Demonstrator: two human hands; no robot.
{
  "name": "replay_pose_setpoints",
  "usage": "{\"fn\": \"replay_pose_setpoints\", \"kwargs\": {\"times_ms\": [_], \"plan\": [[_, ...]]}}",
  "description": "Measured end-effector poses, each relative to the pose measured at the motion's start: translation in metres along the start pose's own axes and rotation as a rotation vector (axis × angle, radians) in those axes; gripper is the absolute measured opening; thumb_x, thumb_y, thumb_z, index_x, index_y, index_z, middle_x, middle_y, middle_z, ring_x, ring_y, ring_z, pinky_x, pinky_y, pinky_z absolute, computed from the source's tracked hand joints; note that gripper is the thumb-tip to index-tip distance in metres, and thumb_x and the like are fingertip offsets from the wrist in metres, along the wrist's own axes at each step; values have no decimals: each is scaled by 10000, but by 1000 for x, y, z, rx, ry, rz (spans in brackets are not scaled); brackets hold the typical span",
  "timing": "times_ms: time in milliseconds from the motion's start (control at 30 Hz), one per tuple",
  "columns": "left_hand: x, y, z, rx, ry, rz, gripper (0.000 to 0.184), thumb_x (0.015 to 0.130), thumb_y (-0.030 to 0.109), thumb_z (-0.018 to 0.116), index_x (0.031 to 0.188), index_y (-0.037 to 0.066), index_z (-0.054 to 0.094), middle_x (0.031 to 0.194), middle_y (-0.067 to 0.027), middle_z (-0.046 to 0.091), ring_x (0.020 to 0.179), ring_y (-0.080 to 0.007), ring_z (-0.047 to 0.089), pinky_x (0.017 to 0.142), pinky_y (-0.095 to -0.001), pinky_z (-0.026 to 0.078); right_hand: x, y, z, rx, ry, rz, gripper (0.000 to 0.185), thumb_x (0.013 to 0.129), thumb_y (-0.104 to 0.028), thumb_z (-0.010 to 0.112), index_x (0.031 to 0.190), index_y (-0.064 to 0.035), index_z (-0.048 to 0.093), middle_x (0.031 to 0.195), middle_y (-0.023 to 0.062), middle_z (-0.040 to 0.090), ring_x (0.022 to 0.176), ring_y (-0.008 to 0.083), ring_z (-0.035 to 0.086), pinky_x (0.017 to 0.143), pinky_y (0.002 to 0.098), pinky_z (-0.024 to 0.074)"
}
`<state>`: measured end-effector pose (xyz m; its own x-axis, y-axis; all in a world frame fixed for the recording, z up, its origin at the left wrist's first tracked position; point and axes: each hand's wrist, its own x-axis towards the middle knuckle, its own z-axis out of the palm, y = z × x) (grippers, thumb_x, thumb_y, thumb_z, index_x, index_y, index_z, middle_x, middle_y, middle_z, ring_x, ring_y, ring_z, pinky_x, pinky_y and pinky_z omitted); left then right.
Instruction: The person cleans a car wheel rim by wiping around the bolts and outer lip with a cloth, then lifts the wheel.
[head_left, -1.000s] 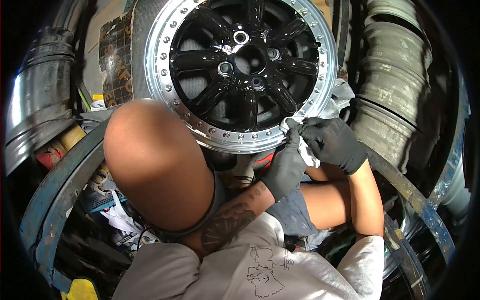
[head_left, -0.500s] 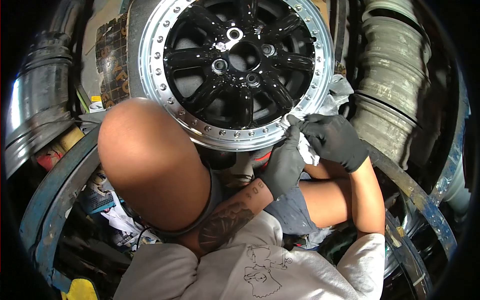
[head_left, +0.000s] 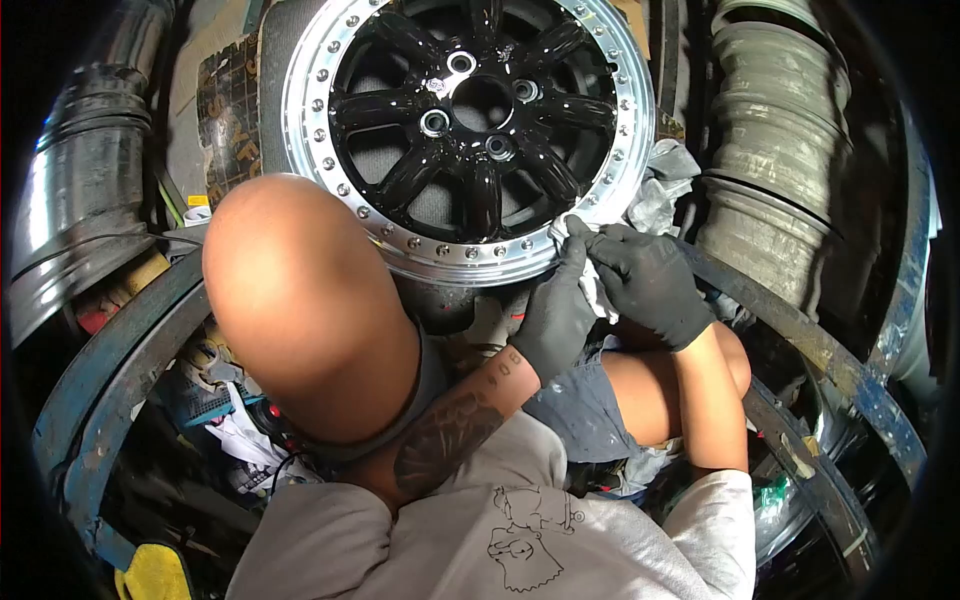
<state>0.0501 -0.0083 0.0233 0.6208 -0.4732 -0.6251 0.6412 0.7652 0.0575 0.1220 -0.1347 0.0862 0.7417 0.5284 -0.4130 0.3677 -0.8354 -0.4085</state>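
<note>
In the head view a car wheel rim (head_left: 490, 238) with glossy black spokes and a polished, bolt-studded silver lip lies face up in front of me. Both hands wear dark gloves and meet at its lower right edge. My left hand (head_left: 556, 318) is closed, its thumb and fingers pinching a white cloth (head_left: 597, 297) against the lip. Right beside it, my right hand (head_left: 655, 288) is closed on the same cloth, fingers curled; part of the cloth hangs down between the hands. Some fingertips are hidden.
A crumpled grey cloth (head_left: 662, 190) lies at the wheel's right edge. Stacked bare wheel barrels (head_left: 775, 130) stand on the right, shiny ones (head_left: 85, 180) on the left. A curved blue metal frame (head_left: 130, 375) surrounds me. A yellow cloth (head_left: 155, 572) sits at lower left.
The wheel appears slightly farther up and left in view. Both hands have shifted a little left and up with the cloth, still on the lip's lower right.
</note>
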Motion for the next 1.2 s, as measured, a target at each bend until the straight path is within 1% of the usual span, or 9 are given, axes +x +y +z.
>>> {"fn": "replay_pose_setpoints", "kwargs": {"times_ms": [33,67,167,400,500,633,767,967,1200], "plan": [[3,-2,-3,-327,-47,-74,541,1123,494,407,1485,97,467,1255,-58,644,1126,-178,656,1000,-368,537,-3,0,6,15,37,18,418,854,-101,653,1249,-193,757,890,143,688,776,373,683,681,485,551],[2,-4,-7,-297,-126,-60,657,1064,585,503,1462,64,480,1300,-90,618,1162,-210,660,974,-408,566,-7,-1,9,8,44,51,367,869,-108,648,1216,-161,758,884,160,679,779,385,679,678,497,539],[-11,4,0,-281,-137,-113,673,1060,597,513,1493,86,453,1331,-97,609,1209,-229,648,1004,-429,558,-16,-13,17,60,148,124,258,850,-52,642,1087,-57,742,859,171,654,784,399,661,704,480,528],[-14,-4,-11,22,58,56,597,1069,485,588,1443,20,561,1331,-60,631,1178,-134,616,970,-308,529,-32,-33,54,325,324,283,341,884,-30,621,1205,14,727,980,259,716,888,414,708,803,430,546],[-15,-5,-15,114,86,100,582,1071,452,603,1430,-5,578,1320,-55,644,1164,-122,617,973,-282,516,-32,-35,70,313,444,258,380,910,-91,601,1267,-99,729,787,221,645,739,407,647,686,490,495],[-20,-5,-14,143,39,214,578,1068,457,605,1417,-4,588,1292,-71,655,1113,-130,641,937,-283,533,-31,-48,59,264,344,355,311,896,-46,621,1184,6,724,988,273,713,905,449,692,822,471,538],[-26,-5,-14,180,9,279,566,1067,452,609,1382,-17,611,1271,-87,666,1084,-138,655,897,-285,550,-28,-52,76,218,508,348,264,939,-133,565,1136,-74,731,843,251,673,821,454,662,746,555,492],[-12,-11,-31,72,20,166,537,1078,414,600,1394,-20,616,1287,-88,674,1091,-133,661,901,-286,546,-30,-53,76,277,449,383,258,951,-173,567,1143,-96,722,846,249,677,830,454,669,753,562,507],[-14,-4,-26,192,61,123,512,1110,360,548,1441,-30,575,1371,-83,637,1204,-124,600,1030,-273,477,-29,-60,88,233,527,453,267,963,-186,558,1152,-95,724,866,237,688,826,453,673,749,567,519]]}}
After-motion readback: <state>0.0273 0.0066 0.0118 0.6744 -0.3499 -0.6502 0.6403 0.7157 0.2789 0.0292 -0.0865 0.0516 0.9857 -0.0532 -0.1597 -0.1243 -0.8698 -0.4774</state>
